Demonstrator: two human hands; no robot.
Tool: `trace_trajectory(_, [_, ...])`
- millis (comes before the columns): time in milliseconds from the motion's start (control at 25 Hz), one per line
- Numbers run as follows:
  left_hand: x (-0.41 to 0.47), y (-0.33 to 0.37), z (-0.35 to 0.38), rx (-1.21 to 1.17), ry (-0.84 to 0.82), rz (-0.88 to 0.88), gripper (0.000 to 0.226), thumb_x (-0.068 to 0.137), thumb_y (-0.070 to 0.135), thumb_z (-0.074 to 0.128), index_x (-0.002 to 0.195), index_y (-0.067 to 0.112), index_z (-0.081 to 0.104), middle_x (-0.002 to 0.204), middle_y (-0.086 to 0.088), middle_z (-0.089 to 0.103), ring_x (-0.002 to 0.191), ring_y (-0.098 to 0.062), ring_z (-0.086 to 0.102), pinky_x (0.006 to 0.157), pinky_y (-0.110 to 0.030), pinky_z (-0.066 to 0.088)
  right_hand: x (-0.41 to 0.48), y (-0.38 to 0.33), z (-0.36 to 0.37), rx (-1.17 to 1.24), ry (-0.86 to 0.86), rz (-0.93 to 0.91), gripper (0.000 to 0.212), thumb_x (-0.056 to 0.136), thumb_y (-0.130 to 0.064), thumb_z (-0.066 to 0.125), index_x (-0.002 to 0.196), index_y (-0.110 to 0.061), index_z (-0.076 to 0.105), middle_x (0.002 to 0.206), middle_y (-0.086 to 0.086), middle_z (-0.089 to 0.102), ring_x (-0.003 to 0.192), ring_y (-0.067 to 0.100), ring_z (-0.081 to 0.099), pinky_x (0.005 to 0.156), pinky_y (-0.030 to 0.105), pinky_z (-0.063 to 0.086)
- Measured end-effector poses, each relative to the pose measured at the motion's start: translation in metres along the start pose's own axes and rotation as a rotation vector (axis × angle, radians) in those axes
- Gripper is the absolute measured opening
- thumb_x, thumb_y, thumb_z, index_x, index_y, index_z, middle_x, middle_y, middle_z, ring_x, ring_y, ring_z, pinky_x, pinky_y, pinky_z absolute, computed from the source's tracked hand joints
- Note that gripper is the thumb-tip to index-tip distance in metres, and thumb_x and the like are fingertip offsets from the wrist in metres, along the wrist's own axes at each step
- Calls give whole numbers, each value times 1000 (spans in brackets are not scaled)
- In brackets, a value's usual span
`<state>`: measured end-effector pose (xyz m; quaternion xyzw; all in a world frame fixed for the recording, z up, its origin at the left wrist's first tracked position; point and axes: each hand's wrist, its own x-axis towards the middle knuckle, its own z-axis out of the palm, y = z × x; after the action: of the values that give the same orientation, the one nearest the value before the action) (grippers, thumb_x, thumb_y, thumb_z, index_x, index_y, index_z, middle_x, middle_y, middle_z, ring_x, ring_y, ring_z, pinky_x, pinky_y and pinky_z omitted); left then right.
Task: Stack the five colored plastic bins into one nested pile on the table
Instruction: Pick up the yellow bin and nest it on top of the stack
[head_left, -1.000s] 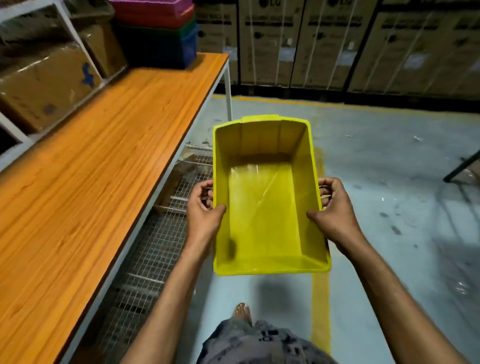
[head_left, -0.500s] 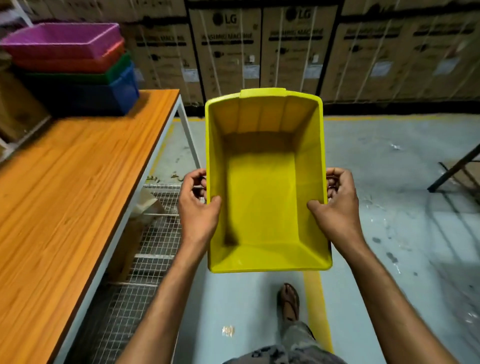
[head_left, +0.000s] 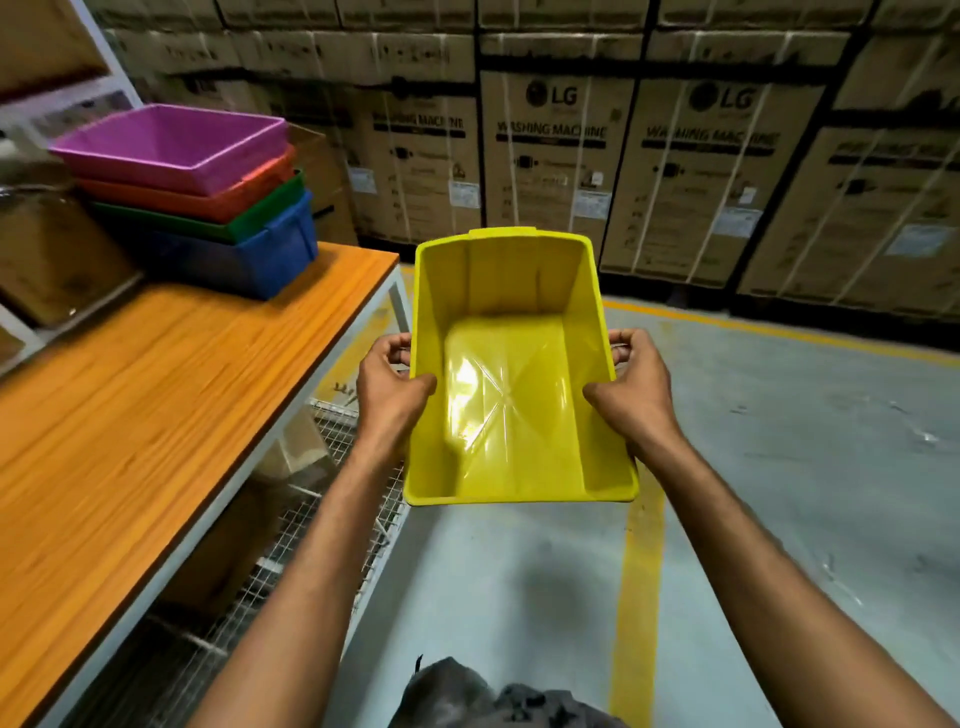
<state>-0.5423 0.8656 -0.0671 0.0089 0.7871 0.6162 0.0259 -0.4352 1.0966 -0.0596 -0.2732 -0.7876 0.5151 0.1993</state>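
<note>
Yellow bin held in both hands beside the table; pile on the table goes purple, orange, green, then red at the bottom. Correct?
Wrong on the bottom one: it is a blue bin, not red. The head view shows the purple bin, orange bin and green bin nested above it on the table. The left hand and right hand do hold the yellow bin beside the table.

The scene was dim and warm. Glare struck the yellow bin's (head_left: 511, 374) floor from above, motion blur smeared the table (head_left: 156, 395) and boxes (head_left: 561, 156), and wide-angle distortion bent the edges.
</note>
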Motion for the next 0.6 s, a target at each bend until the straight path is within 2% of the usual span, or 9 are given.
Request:
trace_trajectory(80, [37,2,14,-5,28,-16,53,78,-13,69,122,16,61,112,-11,67,89,-27,72,63,-28,56,43,0,10,27,-4,15,50,70,8,68,113,-16,58,86,-7,61,72,10,60,62,32,52])
trace_trajectory(280, [132,14,38,-38,83,6,51,79,-12,70,118,18,62,107,-7,67,84,-15,68,64,-27,55,151,-14,48,102,-27,-1,51,65,7,66,109,-18,62,89,1,67,84,29,70,67,44,59])
trace_trajectory(360, [172,26,45,-78,116,71,50,78,-14,70,111,24,62,101,-2,66,84,-14,67,68,-30,55,191,-33,62,103,-24,-53,52,67,9,68,110,-19,60,90,0,65,84,25,69,70,45,60])
trace_trajectory(480, [223,54,48,-103,183,192,52,77,-16,68,111,23,61,91,6,65,72,5,62,65,-22,54,247,-67,82,145,-21,-162,53,69,10,71,104,-27,56,88,-2,63,84,21,67,70,47,60])
trace_trajectory(520, [242,61,48,-91,217,227,53,77,-15,68,114,22,62,89,8,64,70,6,60,63,-19,52,264,-78,90,154,-21,-194,54,69,10,72,101,-30,55,88,0,64,83,22,68,69,48,59])
trace_trajectory(600, [276,74,44,-56,288,277,55,75,-12,70,117,22,62,91,7,65,75,-2,59,67,-18,50,296,-99,108,184,-22,-247,56,70,10,72,99,-34,53,89,0,64,79,21,66,65,46,57])
